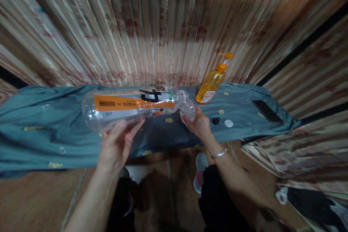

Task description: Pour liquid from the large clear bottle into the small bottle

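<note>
Pleated, patterned curtains (190, 25) hang behind a desk (78, 145) draped in teal cloth, over which a large clear bottle (130, 103), labelled orange and white, lies sideways, gripped along its near side by the thumb and fingers of the left hand (115, 141). To its right stands an amber pump bottle (212, 85), with a flat dark phone (267, 111) beyond. The right hand (199, 125) pinches a clear plastic piece (188, 108) at the bottle's neck (its exact shape is unclear), near a white disc (228, 123) and small black cap (215, 120).
</note>
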Demonstrator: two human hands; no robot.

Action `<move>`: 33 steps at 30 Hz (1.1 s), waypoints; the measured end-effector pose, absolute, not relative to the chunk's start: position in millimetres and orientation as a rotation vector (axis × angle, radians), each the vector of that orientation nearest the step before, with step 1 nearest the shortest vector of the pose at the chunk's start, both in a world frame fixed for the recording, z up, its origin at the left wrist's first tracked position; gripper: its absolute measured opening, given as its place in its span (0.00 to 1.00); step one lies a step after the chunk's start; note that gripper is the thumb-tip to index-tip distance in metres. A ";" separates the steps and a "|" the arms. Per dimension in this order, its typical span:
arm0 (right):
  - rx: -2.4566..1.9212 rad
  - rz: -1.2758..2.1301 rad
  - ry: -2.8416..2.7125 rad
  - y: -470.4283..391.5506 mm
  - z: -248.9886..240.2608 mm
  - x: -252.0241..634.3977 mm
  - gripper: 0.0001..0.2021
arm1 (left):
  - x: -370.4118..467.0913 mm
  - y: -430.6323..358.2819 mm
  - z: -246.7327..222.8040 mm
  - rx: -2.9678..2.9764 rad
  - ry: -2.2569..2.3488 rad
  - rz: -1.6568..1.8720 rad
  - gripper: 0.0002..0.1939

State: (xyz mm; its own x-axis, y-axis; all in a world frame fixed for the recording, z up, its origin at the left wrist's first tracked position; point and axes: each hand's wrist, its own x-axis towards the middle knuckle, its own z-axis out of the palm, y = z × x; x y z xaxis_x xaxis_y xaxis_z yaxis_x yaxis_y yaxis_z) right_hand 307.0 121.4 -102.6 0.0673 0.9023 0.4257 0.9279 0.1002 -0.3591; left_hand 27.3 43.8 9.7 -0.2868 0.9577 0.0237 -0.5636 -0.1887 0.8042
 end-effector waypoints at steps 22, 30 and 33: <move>-1.794 -0.064 -1.836 122.7 -105.9 308.6 0.31 | 28.7 43.7 10.2 0.672 0.857 1.703 0.26; -1.779 -0.112 -1.821 122.4 -108.2 308.0 0.29 | 28.5 42.3 9.5 0.668 0.860 1.714 0.24; -1.762 -0.101 -1.813 122.1 -108.6 307.8 0.28 | 28.2 41.9 9.3 0.669 0.860 1.721 0.24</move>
State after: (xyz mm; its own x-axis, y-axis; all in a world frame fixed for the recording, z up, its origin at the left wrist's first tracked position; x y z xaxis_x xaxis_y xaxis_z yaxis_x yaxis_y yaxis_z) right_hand 307.8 122.1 -108.6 0.0629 0.8848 0.4618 0.9304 0.1154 -0.3478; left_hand 28.2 41.9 9.3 -0.2932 0.9557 0.0249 -0.5540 -0.1911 0.8103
